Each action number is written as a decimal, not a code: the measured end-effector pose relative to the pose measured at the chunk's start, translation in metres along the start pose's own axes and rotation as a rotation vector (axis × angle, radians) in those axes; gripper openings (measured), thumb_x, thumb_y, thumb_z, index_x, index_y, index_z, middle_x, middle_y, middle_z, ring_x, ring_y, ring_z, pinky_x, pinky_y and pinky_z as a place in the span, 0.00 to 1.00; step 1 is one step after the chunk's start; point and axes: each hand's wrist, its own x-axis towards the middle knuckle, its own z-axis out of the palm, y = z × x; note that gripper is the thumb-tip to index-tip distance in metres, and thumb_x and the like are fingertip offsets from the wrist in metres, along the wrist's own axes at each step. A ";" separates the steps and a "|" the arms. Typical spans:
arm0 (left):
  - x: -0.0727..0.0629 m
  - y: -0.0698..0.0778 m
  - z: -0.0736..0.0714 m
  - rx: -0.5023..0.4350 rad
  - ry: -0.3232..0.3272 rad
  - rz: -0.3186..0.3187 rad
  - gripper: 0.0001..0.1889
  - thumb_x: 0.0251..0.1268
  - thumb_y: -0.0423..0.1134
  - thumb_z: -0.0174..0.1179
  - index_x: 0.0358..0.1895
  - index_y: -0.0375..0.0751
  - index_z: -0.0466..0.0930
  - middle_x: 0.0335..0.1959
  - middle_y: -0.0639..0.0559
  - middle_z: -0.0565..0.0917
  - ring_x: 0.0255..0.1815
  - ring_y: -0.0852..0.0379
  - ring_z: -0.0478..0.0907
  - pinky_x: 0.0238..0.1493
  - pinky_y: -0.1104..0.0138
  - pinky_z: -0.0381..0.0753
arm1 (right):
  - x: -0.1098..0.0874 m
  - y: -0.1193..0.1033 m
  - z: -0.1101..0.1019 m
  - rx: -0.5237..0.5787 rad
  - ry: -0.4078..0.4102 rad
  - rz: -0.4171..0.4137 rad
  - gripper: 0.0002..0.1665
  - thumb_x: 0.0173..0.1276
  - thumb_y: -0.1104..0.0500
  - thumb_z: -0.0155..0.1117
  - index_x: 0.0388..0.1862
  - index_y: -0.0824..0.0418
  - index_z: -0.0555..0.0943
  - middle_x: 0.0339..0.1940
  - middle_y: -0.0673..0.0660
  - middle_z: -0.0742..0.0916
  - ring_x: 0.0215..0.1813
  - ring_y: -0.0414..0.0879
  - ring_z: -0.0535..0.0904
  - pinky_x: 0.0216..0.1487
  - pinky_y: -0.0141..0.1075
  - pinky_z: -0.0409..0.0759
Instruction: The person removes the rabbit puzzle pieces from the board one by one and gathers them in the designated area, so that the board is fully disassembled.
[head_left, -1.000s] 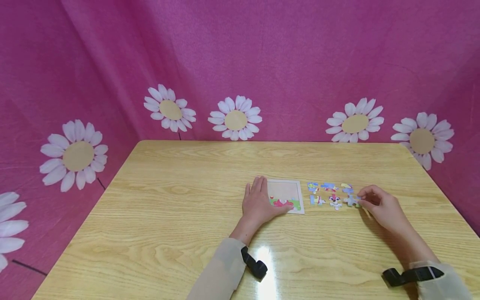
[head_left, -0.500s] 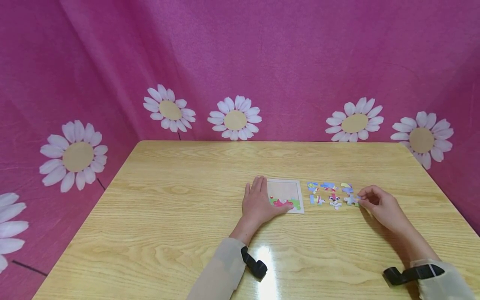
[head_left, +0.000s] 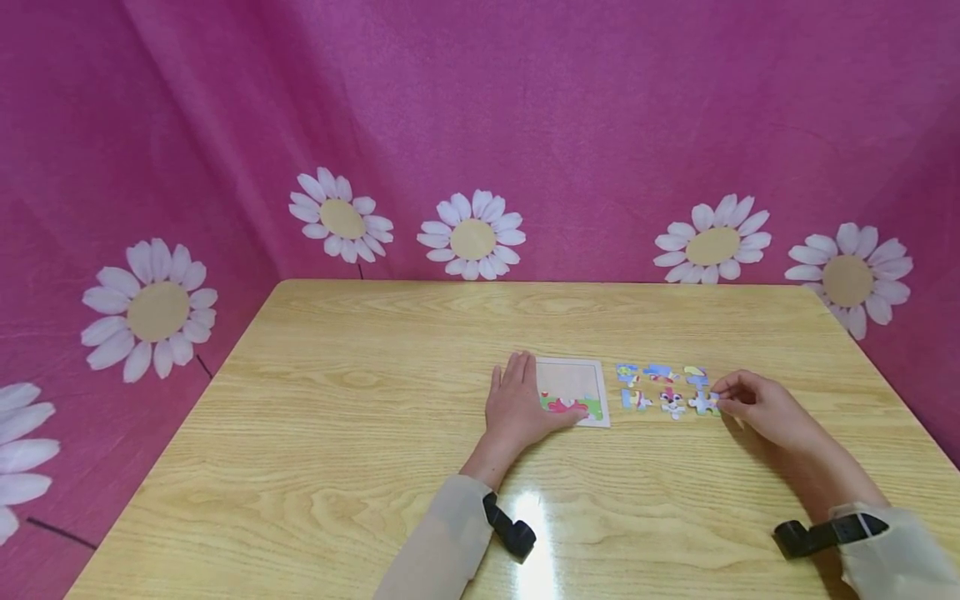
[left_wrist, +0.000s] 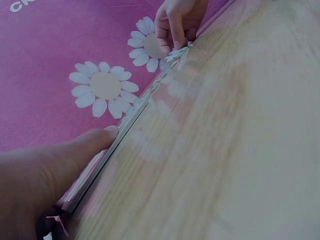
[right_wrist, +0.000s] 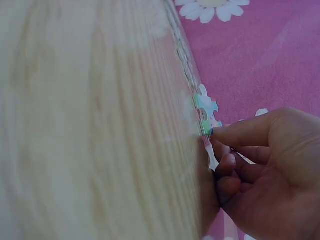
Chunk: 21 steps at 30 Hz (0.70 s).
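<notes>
Right hand [head_left: 767, 412] pinching a bumpy white and green piece [head_left: 701, 403], at its fingertips, left hand [head_left: 516, 410] on the frame [head_left: 604, 395], fingers straight

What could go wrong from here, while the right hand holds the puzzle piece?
The right hand appears to pinch the puzzle piece only at its edge, so it might slip. The other pieces lie close by and could be nudged out of their rows. The left hand covers the left edge of the tray, so it may block a piece placed there.

Magenta daisy-print cloth [head_left: 570, 108]; wood-grain table [head_left: 322, 383] bearing white glare [head_left: 534, 546].
</notes>
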 end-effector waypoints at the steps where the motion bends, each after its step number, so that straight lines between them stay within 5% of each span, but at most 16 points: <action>1: 0.000 0.000 0.000 -0.002 0.001 0.000 0.62 0.45 0.75 0.62 0.79 0.42 0.48 0.81 0.50 0.53 0.83 0.55 0.44 0.84 0.58 0.40 | 0.000 0.000 -0.001 -0.001 -0.011 0.001 0.09 0.71 0.66 0.57 0.46 0.71 0.76 0.35 0.57 0.81 0.33 0.28 0.69 0.29 0.26 0.70; 12: 0.003 -0.003 -0.005 -0.028 -0.029 0.031 0.60 0.47 0.75 0.61 0.78 0.42 0.49 0.80 0.50 0.55 0.82 0.55 0.46 0.83 0.57 0.42 | -0.001 -0.005 -0.002 -0.010 -0.004 -0.004 0.12 0.72 0.62 0.60 0.47 0.71 0.75 0.39 0.59 0.83 0.33 0.28 0.69 0.29 0.26 0.70; 21: 0.007 -0.023 -0.032 -0.090 -0.202 0.152 0.55 0.51 0.65 0.64 0.78 0.41 0.51 0.81 0.50 0.54 0.82 0.53 0.49 0.83 0.58 0.48 | 0.003 -0.028 0.007 -0.021 0.024 -0.025 0.11 0.72 0.61 0.60 0.46 0.69 0.76 0.38 0.60 0.83 0.33 0.28 0.70 0.32 0.25 0.72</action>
